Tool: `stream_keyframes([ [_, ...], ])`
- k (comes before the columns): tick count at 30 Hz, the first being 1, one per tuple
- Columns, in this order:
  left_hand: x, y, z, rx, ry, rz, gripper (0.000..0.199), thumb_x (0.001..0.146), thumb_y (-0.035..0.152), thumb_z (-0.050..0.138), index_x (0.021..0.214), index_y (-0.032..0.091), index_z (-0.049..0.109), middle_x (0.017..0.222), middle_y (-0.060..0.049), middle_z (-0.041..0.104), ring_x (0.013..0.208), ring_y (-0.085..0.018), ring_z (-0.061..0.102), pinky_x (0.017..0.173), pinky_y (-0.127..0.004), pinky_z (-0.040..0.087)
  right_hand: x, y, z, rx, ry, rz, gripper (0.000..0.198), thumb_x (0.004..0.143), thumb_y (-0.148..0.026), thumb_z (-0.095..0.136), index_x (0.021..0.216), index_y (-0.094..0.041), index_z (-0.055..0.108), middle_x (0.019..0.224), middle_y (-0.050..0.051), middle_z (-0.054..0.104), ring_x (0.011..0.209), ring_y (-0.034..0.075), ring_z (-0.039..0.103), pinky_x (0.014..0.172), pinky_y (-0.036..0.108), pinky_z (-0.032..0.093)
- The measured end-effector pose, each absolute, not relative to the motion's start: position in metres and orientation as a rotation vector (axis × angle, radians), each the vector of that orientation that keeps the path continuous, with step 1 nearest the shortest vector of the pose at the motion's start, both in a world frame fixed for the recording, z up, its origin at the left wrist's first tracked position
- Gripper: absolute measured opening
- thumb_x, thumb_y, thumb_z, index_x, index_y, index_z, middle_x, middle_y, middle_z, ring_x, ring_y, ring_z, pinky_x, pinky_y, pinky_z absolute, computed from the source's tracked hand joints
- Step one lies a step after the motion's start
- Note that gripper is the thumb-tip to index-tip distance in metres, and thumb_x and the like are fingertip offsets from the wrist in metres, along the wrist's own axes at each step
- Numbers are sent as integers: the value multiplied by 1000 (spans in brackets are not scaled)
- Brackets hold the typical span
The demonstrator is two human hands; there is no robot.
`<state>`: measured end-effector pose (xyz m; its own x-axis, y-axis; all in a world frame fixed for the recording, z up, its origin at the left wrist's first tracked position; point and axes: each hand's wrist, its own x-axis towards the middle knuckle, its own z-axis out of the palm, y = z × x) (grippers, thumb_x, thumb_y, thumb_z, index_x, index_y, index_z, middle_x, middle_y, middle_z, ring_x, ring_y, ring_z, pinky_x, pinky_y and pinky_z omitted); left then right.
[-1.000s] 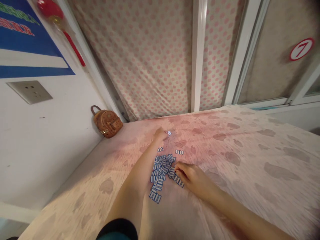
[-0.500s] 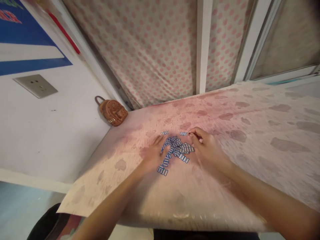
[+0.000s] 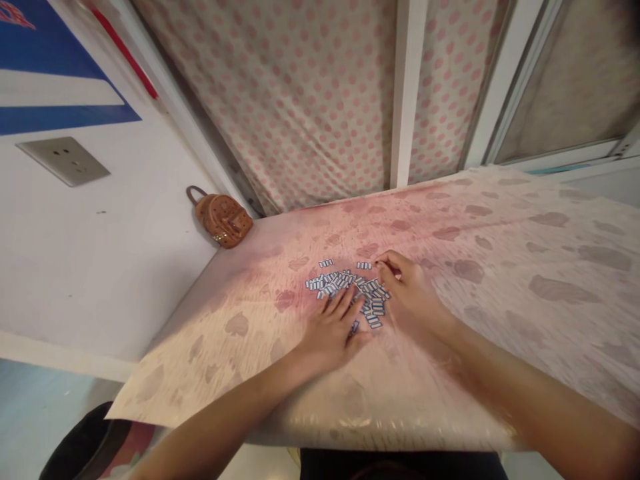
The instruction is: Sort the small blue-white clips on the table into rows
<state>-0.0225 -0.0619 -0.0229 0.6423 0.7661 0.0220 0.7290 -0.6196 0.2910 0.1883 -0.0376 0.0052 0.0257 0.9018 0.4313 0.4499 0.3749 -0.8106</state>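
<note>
A loose pile of small flat rectangular pieces [image 3: 336,280], white with blue edges and stripes, lies on the cloth-covered table [image 3: 360,393]. My left hand [image 3: 334,327] rests flat on the near side of the pile, fingers spread, hiding some pieces. Just right of the pile is my right hand [image 3: 406,283], thumb and forefinger pinched together; whatever may be between them is too small to make out. Two striped strips lie apart beyond the pile: a left strip [image 3: 327,263] and a right strip [image 3: 364,265], the latter close to my right fingertips.
A small brown backpack-shaped bag [image 3: 224,219] leans at the table's far left corner, by the white wall. A wall socket [image 3: 65,161] is at the left. Behind the table hangs a dotted curtain [image 3: 320,107]. A dark rounded object [image 3: 75,443] stands below the left edge.
My left hand has swept across the pile toward the right and nearer to me, spreading and shifting the pieces. My right hand keeps its pinch in nearly the same place.
</note>
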Motion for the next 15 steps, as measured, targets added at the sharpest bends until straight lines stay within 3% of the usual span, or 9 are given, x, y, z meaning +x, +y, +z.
stream_keyframes([
  [5,-31,-46,-18,2526,1553,168,69,99,59,39,157,21,30,164,-11,20,153,-32,13,124,-60,8,186,-41,9,-1263,-1612,521,18,95,-28,46,87,-20,61,72,0,62,64,15,56,61,26,40],
  [11,-1,-51,-13,2779,1062,182,70,100,64,30,158,25,24,166,-4,16,155,-26,8,126,-53,11,186,-41,6,-1265,-1605,515,17,95,-28,47,85,-21,59,70,-1,61,63,15,56,61,26,40],
  [15,5,-52,-17,2749,1230,172,73,100,65,29,156,19,30,164,-9,22,154,-28,12,125,-54,12,189,-36,3,-1260,-1583,522,17,95,-26,47,86,-21,60,73,-1,63,65,15,58,64,26,41],
])
